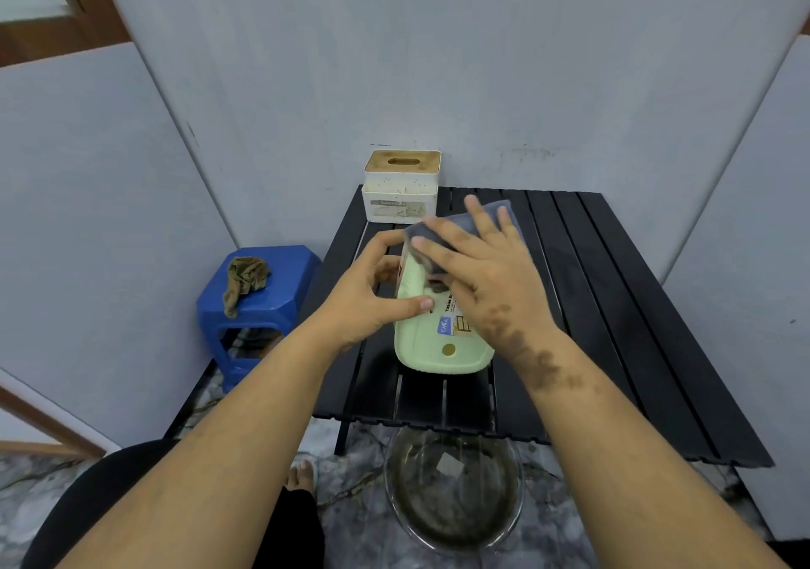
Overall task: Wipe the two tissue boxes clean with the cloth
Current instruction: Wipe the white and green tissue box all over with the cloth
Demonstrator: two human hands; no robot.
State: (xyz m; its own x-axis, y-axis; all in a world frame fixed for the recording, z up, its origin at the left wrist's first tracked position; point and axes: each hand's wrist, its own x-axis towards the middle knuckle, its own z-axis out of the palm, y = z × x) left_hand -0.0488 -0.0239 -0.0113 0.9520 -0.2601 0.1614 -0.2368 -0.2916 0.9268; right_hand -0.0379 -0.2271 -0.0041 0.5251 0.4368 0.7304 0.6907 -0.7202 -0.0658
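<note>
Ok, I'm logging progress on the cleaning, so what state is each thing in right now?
Green tissue box: on its side on the black table, gripped by the left hand.
Grey cloth: pressed on the green box by the right hand, fingers straight.
White tissue box: upright at the table's back edge, speckled with dirt, untouched.
Brown rag: crumpled on the blue stool.
Glass bowl: on the floor, holding murky water.

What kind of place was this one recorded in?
Probably a corner of a home set up for recording: plain grey wall panels close in a low black slatted folding table, with a blue plastic stool beside it and a glass basin on a marble-patterned floor.
</note>
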